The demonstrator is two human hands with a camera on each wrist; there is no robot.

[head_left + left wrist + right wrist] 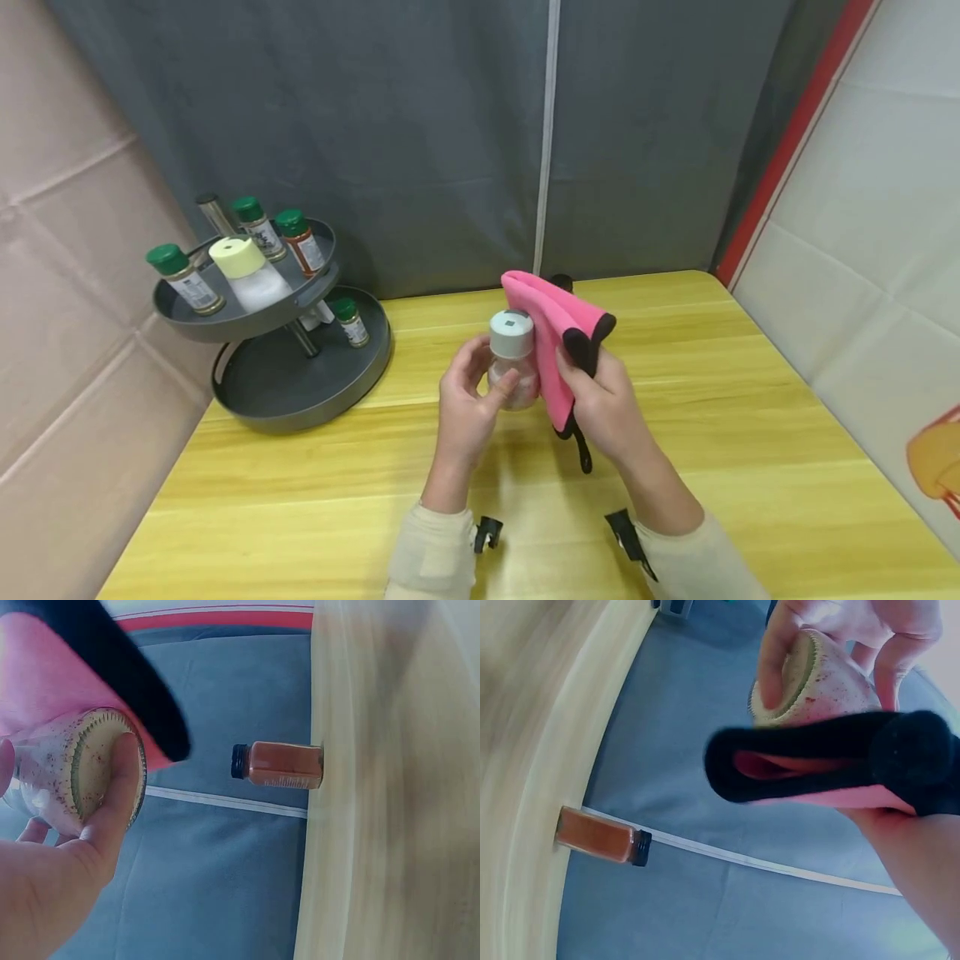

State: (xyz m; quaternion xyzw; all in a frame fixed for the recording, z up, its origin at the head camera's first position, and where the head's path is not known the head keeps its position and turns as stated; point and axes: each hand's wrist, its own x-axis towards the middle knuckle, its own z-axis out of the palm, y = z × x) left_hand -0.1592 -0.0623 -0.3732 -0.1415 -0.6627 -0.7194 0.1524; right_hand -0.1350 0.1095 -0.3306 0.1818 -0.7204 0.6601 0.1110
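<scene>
My left hand (467, 402) grips a clear spice jar (517, 379) with a pale white lid, holding it upright above the table. In the left wrist view a finger lies under the base of the jar (56, 769), and reddish specks show on its glass. A folded pink cloth (551, 342) with black edging is in my right hand (606, 404), thumb on its near side. The cloth rests against the jar's right side. In the right wrist view the black edge of the cloth (795, 754) covers part of the jar and most of the right hand.
A grey two-tier turntable (300, 417) stands at the left, bearing several green-capped spice jars and a yellow-lidded shaker (255, 275). A black-capped bottle of reddish-brown spice (285, 765) stands on the wooden table (712, 433) behind the cloth. A grey curtain (420, 150) hangs at the back.
</scene>
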